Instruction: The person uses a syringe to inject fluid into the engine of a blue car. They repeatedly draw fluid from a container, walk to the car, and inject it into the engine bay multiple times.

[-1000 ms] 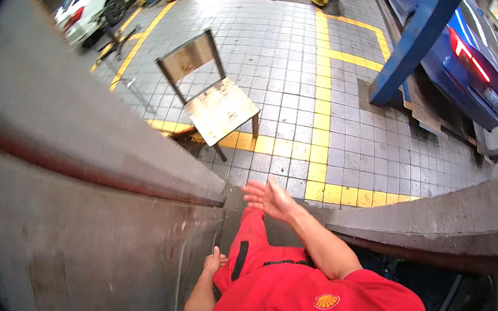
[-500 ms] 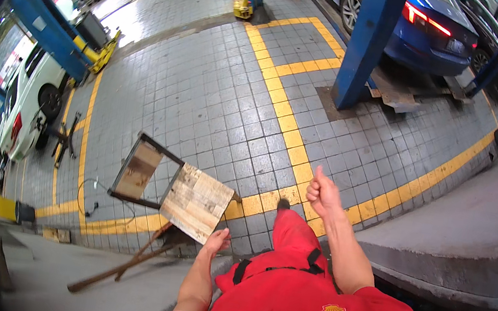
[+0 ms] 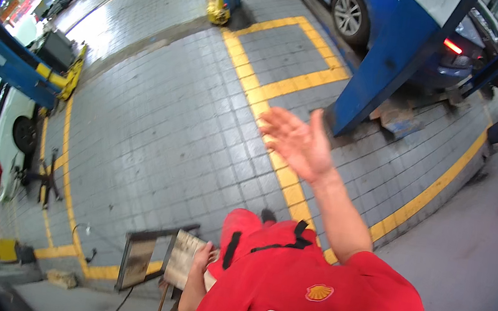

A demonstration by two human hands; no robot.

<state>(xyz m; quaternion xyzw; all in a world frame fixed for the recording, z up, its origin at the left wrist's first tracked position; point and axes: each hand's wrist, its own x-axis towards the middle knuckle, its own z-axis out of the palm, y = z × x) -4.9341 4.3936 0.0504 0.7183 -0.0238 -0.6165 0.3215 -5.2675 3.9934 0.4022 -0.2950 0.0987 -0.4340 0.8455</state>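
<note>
My right hand [image 3: 294, 141] is raised in front of me, open, with the palm showing, the thumb up and the fingers stretched out. It holds nothing and touches nothing. My left hand [image 3: 203, 256] hangs low beside the chair, its fingers loosely bent and apart; nothing shows in them. The chair [image 3: 182, 259] has a dark frame and a pale plank seat, and its backrest [image 3: 136, 262] is a wooden panel. Against the seat's right edge, my left hand overlaps it; whether it touches I cannot tell. My red-clothed legs [image 3: 270, 232] are right of the chair.
A blue lift post [image 3: 396, 61] rises at the right, before a blue car [image 3: 361, 12]. More blue posts [image 3: 22, 69] and a white car [image 3: 6, 140] stand left. Yellow lines cross the grey tiled floor [image 3: 151, 129]. A black stand [image 3: 49, 178] and a cable [image 3: 119, 306] lie left.
My right hand has gone from a closed, thumb-up shape to open and risen further. The view has shifted, so the chair sits lower, nearer my body. My left hand remains beside its seat.
</note>
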